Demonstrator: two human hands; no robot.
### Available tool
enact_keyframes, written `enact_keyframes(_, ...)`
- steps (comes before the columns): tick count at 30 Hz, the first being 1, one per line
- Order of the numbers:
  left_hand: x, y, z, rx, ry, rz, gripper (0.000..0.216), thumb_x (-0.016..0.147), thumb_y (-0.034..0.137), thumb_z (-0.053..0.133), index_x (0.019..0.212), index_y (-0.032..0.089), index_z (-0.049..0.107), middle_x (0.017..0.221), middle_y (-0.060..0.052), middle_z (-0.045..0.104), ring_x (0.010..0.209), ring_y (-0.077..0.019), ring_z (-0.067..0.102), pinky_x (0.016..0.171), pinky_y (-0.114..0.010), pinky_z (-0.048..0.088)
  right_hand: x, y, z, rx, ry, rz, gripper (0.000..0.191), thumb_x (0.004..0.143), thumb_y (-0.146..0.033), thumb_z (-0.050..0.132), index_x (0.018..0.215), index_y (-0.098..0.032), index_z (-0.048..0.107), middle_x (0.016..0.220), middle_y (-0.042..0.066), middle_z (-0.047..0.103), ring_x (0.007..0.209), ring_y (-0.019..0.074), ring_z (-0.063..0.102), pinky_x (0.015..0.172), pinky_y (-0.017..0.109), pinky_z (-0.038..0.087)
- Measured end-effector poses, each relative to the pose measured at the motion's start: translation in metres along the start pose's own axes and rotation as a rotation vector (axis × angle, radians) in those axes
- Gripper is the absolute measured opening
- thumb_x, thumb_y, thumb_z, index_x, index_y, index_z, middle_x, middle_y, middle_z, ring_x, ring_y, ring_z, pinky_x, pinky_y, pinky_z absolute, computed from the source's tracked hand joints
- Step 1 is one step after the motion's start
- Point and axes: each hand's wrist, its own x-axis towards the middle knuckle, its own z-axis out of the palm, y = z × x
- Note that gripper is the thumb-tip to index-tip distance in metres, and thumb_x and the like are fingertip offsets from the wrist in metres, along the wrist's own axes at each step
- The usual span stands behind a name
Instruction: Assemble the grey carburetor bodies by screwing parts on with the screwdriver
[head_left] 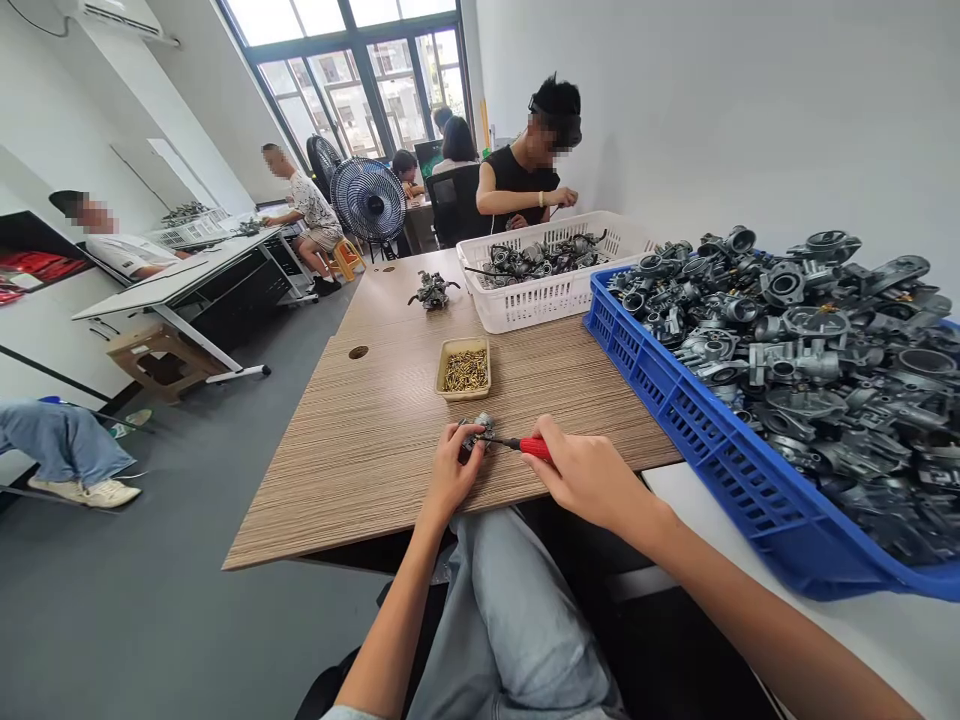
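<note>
My left hand [454,470] is closed around a small grey metal carburetor body [486,424] near the front edge of the wooden table [360,440]. In my right hand [581,468] is a screwdriver [537,448] with a red handle and black collar. Its shaft points left and its tip reaches the carburetor; my fingers partly hide the contact. Just beyond the carburetor stands a small cream tray [463,394] holding many tiny brass parts [466,370]. Farther back on the table sits another carburetor [433,290].
A blue crate [675,400] heaped with metal carburetor bodies [810,340] stands at my right. Behind it, a white basket [517,308] holds darker assemblies. Across the table a co-worker [525,185] works with both hands. A fan [369,200] and other people at desks are farther off.
</note>
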Motion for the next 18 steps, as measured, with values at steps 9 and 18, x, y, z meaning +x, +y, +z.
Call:
enact_keyframes(9, -0.0002, -0.0024, 0.0003, 0.012, 0.003, -0.003, 0.023, 0.108, 0.036, 0.059, 0.123, 0.025, 0.073, 0.116, -0.008, 0.065, 0.099, -0.0212, 0.065, 0.084, -0.034, 0.053, 0.0016, -0.0013, 0.0017, -0.084, -0.005, 0.1, 0.033, 0.116, -0.052, 0.047, 0.115, -0.02, 0.052, 0.082, 0.006, 0.078, 0.074, 0.0268, 0.078, 0.057, 0.033, 0.02)
enact_keyframes(18, 0.0002, -0.0039, 0.0007, 0.016, 0.012, -0.003, 0.021, 0.107, 0.033, 0.06, 0.121, 0.025, 0.073, 0.117, -0.008, 0.066, 0.106, -0.0231, 0.066, 0.094, -0.038, 0.055, -0.0034, 0.0023, -0.0027, 0.155, -0.026, -0.061, 0.013, 0.112, -0.026, 0.053, 0.122, -0.022, 0.044, 0.102, 0.004, 0.079, 0.087, 0.024, 0.079, 0.065, 0.03, 0.035)
